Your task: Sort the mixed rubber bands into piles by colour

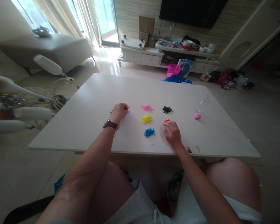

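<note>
On the white table, my left hand point(119, 112), with a watch on the wrist, is bent over a mixed-colour pile of small band-like pieces point(128, 109). Its fingers are pinched together, and whatever they grip is hidden. My right hand point(172, 132) rests at the near edge of a red pile point(167, 120), covering part of it, fingers and thumb apart. Between the hands lie a pink pile point(147, 107), a yellow pile point(146, 119) and a blue pile point(149, 133) of similar pieces. Beyond the red one is a black pile point(167, 109).
A pink round object point(197, 116) and a clear plastic container point(202, 105) are at the right of the table point(102, 90). Near its front edge lie a small yellow figure point(189, 150) and a small pale item point(198, 148). White-ended equipment point(32, 112) stands left of the table.
</note>
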The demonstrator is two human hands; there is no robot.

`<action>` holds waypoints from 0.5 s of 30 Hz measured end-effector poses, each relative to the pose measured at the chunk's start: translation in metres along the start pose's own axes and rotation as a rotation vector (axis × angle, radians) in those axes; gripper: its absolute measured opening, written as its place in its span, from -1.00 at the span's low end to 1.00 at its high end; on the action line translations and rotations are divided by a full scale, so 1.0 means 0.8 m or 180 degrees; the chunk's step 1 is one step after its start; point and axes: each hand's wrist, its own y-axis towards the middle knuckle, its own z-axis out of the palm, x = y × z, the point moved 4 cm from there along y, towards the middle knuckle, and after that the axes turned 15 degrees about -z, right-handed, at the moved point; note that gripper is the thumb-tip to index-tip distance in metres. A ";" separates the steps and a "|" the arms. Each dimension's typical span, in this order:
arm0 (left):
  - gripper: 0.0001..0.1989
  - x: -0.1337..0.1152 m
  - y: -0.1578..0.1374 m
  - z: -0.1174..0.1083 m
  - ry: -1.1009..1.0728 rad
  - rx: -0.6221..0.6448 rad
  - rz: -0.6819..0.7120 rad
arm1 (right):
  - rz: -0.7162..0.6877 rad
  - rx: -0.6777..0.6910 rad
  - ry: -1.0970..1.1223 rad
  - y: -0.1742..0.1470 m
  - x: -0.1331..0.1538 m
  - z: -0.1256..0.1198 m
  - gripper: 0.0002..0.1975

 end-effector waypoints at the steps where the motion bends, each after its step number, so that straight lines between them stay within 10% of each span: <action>1: -0.84 -0.001 -0.001 0.003 0.0047 -0.0009 -0.0002 | 0.0002 0.0006 -0.0003 0.000 0.000 0.000 -0.85; 15: -0.75 -0.013 -0.013 0.006 0.0145 0.0026 0.0220 | 0.0029 -0.0007 0.0016 0.001 0.002 -0.001 -0.85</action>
